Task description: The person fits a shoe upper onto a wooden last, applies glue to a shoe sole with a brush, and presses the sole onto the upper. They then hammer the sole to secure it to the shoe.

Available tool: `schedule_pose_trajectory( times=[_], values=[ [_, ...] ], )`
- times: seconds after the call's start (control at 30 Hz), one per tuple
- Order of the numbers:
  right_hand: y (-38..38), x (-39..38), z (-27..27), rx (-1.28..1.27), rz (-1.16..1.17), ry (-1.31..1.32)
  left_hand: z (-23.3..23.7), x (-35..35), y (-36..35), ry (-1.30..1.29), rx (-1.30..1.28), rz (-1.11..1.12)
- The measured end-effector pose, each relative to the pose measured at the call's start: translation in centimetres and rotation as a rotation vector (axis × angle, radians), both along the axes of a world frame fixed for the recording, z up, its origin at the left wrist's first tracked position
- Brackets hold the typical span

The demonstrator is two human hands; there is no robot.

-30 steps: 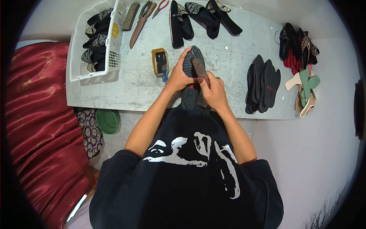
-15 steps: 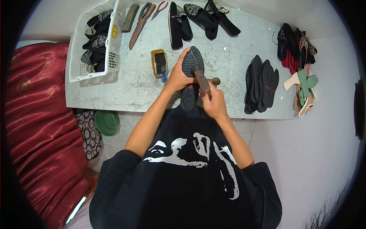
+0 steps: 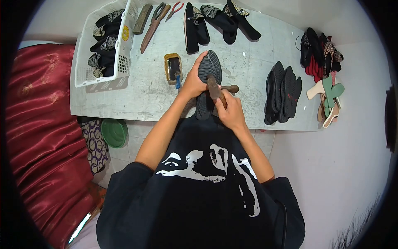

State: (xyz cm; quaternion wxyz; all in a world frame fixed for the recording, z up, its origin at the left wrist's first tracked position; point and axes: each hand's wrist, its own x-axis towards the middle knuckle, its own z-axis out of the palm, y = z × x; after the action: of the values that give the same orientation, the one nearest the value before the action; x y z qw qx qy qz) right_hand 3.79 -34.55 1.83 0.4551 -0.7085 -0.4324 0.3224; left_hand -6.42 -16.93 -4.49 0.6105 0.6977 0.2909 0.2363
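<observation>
A black shoe [image 3: 210, 62] lies with its ridged sole facing up at the table's front edge. My left hand [image 3: 194, 85] grips it from the left side, fingers wrapped round its edge. My right hand [image 3: 232, 111] is closed on the wooden handle of a hammer [image 3: 214, 88], whose head is over the middle of the sole. Behind the hammer, a second wooden handle [image 3: 232, 88] sticks out to the right. Left of the shoe sits a yellowish glue container [image 3: 167, 68] with a blue-handled brush [image 3: 178, 81].
White basket [image 3: 122, 58] of shoes at left; whetstone [image 3: 143, 19], knife [image 3: 150, 36] and red pliers [image 3: 174, 11] behind. Black sandals [image 3: 192, 35] stand at the back. Black soles [image 3: 278, 89] lie right, with sandals and insoles [image 3: 327, 91] beyond.
The hammer head has moved slightly left and down onto the sole, and my right hand has shifted a little left. The view has shifted slightly.
</observation>
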Motion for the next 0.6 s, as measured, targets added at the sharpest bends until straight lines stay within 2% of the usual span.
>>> schedule_pose_trajectory(
  times=[0.03, 0.13, 0.23, 0.33, 0.43, 0.6],
  values=[
    [0.2, -0.1, 0.0, 0.039, -0.001, -0.012, -0.1, 0.0, 0.2, -0.018, -0.008, 0.001],
    [0.4, 0.0, 1.0, -0.077, 0.013, -0.006, -0.1, -0.2, 0.1, -0.006, 0.016, 0.002],
    [0.2, -0.4, 0.0, 0.035, -0.007, -0.022, 0.3, 0.0, 0.0, -0.018, 0.065, 0.025],
    [0.3, -0.3, 0.3, -0.070, 0.015, -0.028, 0.3, -0.1, 0.0, -0.020, 0.053, 0.023],
    [0.0, -0.5, 0.7, -0.036, 0.030, -0.019, 0.3, 0.0, 0.0, -0.017, 0.117, 0.028],
    [-0.1, -1.3, -0.2, -0.060, -0.018, -0.033, 0.5, -0.3, -0.1, 0.010, 0.080, 0.024]
  ],
)
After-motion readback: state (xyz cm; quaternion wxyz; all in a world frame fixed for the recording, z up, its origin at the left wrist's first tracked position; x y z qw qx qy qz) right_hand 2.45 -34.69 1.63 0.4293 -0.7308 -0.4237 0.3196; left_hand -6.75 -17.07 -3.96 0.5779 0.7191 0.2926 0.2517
